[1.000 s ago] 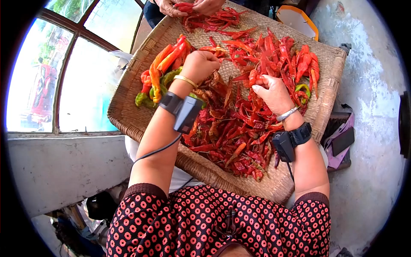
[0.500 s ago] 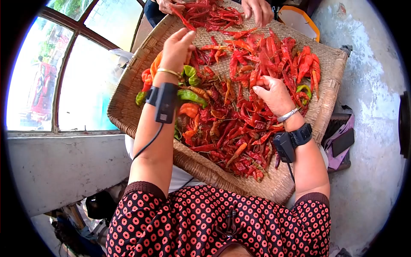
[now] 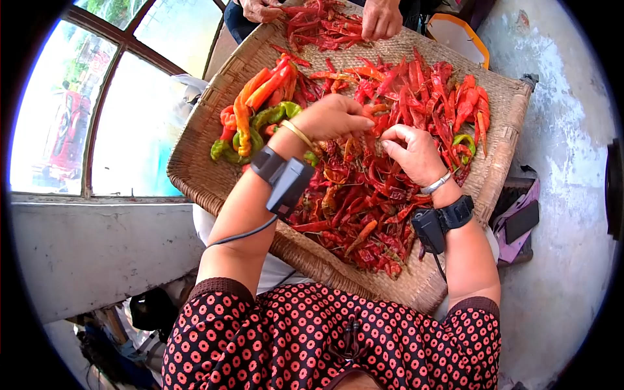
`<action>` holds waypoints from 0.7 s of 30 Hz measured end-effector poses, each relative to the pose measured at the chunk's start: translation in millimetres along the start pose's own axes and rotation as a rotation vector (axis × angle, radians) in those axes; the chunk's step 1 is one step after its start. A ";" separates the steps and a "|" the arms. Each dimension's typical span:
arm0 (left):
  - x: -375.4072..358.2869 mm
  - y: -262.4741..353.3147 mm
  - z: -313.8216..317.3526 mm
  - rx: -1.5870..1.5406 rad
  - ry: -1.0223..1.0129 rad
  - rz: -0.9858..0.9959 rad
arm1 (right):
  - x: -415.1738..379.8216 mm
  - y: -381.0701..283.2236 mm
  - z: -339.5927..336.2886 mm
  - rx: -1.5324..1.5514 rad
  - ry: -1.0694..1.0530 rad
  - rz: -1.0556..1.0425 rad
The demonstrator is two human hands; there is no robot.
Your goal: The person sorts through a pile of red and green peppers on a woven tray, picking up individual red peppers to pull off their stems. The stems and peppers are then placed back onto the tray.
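Dried red chili peppers [image 3: 351, 214] lie heaped over the woven basket tray [image 3: 478, 188] before me. My left hand [image 3: 333, 117] reaches across the heap, its fingers stretched to the right, close to the fingertips of my right hand. My right hand [image 3: 416, 153] hovers over the chilies with thumb and fingers pinched together; what sits between them I cannot make out. Left of my left wrist is a group of fresher orange-red peppers [image 3: 263, 88] and green peppers [image 3: 276, 116]. Part of the heap is hidden under my hands.
Across the tray, another person's hands [image 3: 381, 18] work by a separate pile of red chilies [image 3: 318, 26]. A window [image 3: 133, 123] stands on the left above a ledge. At right, a phone [image 3: 522, 221] rests on purple cloth. An orange-rimmed container [image 3: 458, 39] is behind the tray.
My left hand has swung from the tray's left side rightward and nearer to me, uncovering the orange-red peppers. My right hand has stayed nearly in place. The other person's right-side hand has shifted slightly.
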State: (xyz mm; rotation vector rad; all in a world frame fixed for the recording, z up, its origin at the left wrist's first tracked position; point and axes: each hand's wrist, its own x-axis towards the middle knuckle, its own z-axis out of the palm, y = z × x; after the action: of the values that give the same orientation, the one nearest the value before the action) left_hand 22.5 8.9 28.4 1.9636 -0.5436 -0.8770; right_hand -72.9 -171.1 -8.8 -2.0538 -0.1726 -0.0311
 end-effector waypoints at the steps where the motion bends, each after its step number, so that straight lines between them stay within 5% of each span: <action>1: -2.7 1.8 -9.1 0.026 0.041 -0.019 | 0.0 0.3 -0.2 0.002 0.003 -0.001; 5: 8.7 -26.7 -47.2 -0.609 0.510 0.234 | 0.3 2.8 -1.1 -0.032 0.002 -0.012; 7: 7.6 -24.7 -48.9 -0.524 0.704 0.092 | 1.2 2.1 -1.4 -0.035 0.001 -0.010; 11: 31.0 -49.9 -26.7 0.084 0.559 0.238 | 2.1 5.8 -2.1 -0.185 0.074 -0.024; 16: 28.1 -31.1 30.5 0.795 0.627 0.485 | 5.6 19.7 -16.9 -0.527 0.361 -0.127; 21: 32.9 -27.4 50.9 0.878 0.316 0.668 | 2.5 29.7 -27.7 -0.775 0.048 0.176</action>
State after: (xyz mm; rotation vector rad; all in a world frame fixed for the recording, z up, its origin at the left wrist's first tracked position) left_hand 6.4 -27.1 -25.2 2.3447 -1.4483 0.1489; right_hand -65.0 -208.9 -21.5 -2.8300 0.0685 -0.0427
